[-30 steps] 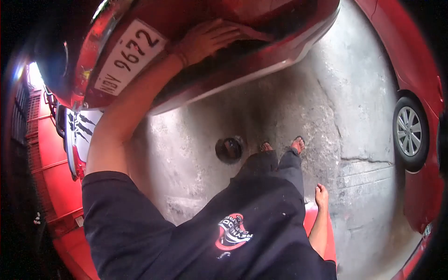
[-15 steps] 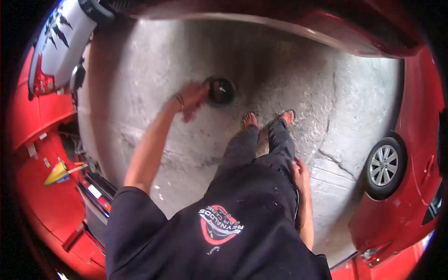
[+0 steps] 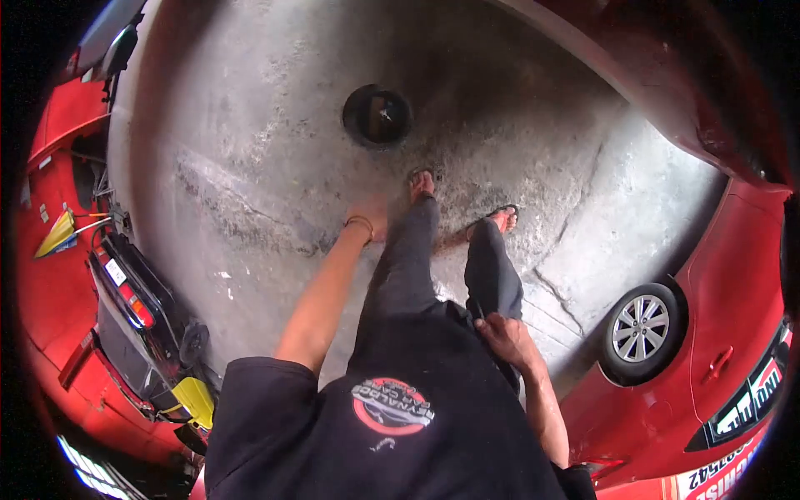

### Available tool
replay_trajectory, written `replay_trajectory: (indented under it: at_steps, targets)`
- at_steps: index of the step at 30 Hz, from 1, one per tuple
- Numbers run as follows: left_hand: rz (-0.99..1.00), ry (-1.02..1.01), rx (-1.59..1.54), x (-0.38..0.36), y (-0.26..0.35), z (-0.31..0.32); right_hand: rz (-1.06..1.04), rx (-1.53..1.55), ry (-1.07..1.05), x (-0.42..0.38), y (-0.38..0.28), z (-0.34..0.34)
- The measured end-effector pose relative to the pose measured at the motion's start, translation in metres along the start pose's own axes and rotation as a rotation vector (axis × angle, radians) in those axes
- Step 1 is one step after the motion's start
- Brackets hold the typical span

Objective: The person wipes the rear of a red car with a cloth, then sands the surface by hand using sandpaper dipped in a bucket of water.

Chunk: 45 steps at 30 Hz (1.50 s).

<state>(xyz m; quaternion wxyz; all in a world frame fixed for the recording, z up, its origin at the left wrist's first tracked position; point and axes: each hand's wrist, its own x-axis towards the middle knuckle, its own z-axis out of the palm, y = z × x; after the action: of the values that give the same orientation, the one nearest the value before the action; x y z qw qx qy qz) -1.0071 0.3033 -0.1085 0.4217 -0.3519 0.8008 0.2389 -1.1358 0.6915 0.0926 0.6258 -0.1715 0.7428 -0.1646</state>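
Observation:
My left hand [image 3: 372, 218], smeared by motion, hangs beside my left trouser leg [image 3: 408, 242]. A bracelet [image 3: 361, 225] circles that wrist; the fingers cannot be made out. My right hand [image 3: 507, 340] rests at my right thigh by the hem of my black shirt [image 3: 442, 358]. Its fingers are curled in, and what they hold, if anything, is hidden. On the concrete floor ahead of my feet stands a round black container [image 3: 377, 115], its inside dark with a reflection. It is apart from both hands.
On the right stands a red car with a silver wheel [image 3: 640, 333]. The edge of a dark red vehicle body [image 3: 658, 92] curves across the upper right. To the left is a dark vehicle [image 3: 133, 300] with a tail light. A crack [image 3: 557, 287] runs through the floor [image 3: 250, 125].
My left hand has moved from beside the black container back to my thigh. The view has turned and my feet have shifted. My right hand's fingers are now more curled.

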Motion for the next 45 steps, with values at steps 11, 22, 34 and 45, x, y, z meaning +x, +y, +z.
replay_trajectory:
  at_steps: [11, 22, 34, 45]
  targets:
    - [-0.316, 0.329, -0.232, 0.285, 0.078, 0.030, -0.327, -0.184, 0.474, 0.299, 0.193, -0.098]
    - [-0.011, 0.598, -0.548, 0.331, 0.062, 0.050, -0.391, -0.609, 0.401, 0.558, 0.266, -0.134]
    - [0.594, 0.658, -0.057, 0.255, 0.151, 0.079, -0.850, -0.048, 0.800, 0.540, 0.188, -0.140]
    - [0.991, 0.470, 0.181, 0.251, 0.218, 0.094, -0.785, 0.045, 0.763, 0.549, 0.160, -0.122]
